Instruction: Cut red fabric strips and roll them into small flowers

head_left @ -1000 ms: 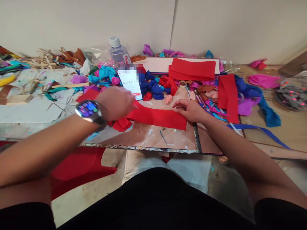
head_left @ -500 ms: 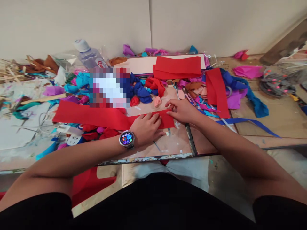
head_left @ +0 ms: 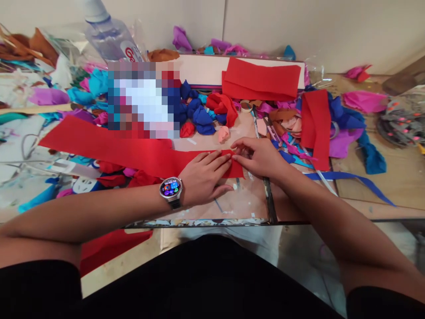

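A long strip of red crepe paper (head_left: 109,141) runs across the table in front of me. My left hand (head_left: 207,175), with a smartwatch on its wrist, lies flat on the strip's right part with fingers stretched out. At the strip's right end is my right hand (head_left: 257,157). Its thumb touches or hovers close to the paper by my left fingertips, and a gap shows between thumb and index finger. The other right fingers are curled and partly hidden. A small pink crumpled paper piece (head_left: 223,134) lies just beyond my hands.
Folded red paper (head_left: 262,79) rests on a white board at the back, and another red piece (head_left: 315,124) lies on the right. Blue crumpled paper balls (head_left: 203,119), a tape roll (head_left: 246,106), a plastic bottle (head_left: 111,37), a power strip (head_left: 84,184) and a blue ribbon (head_left: 355,179) surround the strip.
The view has moved closer and tilted down. My left hand has slid slightly right along the red strip, its fingertips nearer my right hand. My right hand stays at the strip's end.
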`<state>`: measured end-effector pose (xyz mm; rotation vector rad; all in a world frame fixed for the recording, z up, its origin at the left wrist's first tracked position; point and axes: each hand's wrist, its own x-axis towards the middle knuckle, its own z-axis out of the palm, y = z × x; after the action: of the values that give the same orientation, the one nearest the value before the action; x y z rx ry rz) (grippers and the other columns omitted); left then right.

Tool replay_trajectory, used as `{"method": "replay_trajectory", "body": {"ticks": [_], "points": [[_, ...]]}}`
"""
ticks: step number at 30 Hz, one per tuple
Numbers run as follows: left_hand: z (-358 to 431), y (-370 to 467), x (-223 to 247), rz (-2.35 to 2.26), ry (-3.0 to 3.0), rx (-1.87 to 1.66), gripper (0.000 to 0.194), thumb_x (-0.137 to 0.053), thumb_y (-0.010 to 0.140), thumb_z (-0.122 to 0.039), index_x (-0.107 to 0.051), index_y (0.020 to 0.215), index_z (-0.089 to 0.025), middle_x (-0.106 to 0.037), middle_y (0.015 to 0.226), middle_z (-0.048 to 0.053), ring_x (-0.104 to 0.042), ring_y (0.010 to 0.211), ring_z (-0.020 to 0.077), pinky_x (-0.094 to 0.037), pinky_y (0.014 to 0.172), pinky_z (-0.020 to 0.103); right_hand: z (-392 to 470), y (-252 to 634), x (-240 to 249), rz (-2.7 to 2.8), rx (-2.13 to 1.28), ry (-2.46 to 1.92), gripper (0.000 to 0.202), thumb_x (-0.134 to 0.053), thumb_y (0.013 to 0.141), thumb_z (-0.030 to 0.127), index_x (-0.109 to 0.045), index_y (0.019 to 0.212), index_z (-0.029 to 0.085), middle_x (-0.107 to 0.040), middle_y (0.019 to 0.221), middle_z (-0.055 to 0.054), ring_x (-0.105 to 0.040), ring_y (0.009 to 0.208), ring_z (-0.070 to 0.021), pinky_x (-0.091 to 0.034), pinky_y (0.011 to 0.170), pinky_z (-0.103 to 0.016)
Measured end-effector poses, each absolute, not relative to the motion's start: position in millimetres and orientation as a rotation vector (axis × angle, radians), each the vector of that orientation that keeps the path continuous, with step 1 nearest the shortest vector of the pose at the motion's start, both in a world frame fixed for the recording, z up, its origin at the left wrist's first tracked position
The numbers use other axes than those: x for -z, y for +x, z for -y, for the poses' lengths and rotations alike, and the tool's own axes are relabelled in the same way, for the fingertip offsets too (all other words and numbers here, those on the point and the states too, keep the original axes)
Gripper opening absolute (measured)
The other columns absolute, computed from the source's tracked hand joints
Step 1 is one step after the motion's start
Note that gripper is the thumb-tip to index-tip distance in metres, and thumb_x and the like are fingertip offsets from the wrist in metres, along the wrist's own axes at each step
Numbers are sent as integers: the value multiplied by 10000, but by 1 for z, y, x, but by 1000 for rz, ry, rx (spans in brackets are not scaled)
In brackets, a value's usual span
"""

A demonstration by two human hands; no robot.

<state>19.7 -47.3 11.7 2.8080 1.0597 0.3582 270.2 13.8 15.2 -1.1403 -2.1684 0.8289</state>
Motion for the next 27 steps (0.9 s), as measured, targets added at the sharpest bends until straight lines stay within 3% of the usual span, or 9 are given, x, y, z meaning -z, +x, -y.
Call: {"method": "replay_trajectory", "body": {"ticks": [4, 11, 20, 27], "points": [[45, 18, -10, -1035, 2791, -397, 743, -484, 1088, -640, -559, 1602, -108, -569, 1653, 173, -485, 1576, 402, -425, 1277, 576, -15, 273, -14, 2167, -865, -1096, 209, -667, 948, 216, -773, 1127, 203, -807, 901, -36, -716, 738, -182, -537, 685, -296], [43, 18, -8, -1029, 2765, -430, 751, -501, 1077, -646, -568, 1593, -105, -518, 1690, 187, -465, 1584, 411, -409, 1294, 584, -20, 273, -12, 2238, -810, -1040, 174, -720, 899, 204, -770, 1066, 202, -794, 930, -41, -675, 716, -167, -519, 679, -293], [42, 17, -8, -1047, 2739, -374, 720, -519, 1062, -658, -570, 1613, -197, -474, 1711, 197, -378, 1631, 432, -367, 1295, 636, -23, 272, -11, 2252, -676, -1058, 149, -798, 866, 231, -775, 1009, 198, -726, 870, -35, -637, 754, -187, -487, 701, -311], [41, 17, -8, -1043, 2735, -371, 724, -523, 1059, -666, -565, 1619, -209, -464, 1724, 184, -377, 1628, 434, -368, 1287, 640, -23, 272, -16, 2269, -665, -1095, 92, -730, 932, 259, -783, 955, 188, -747, 849, -50, -643, 753, -192, -479, 709, -319]]}}
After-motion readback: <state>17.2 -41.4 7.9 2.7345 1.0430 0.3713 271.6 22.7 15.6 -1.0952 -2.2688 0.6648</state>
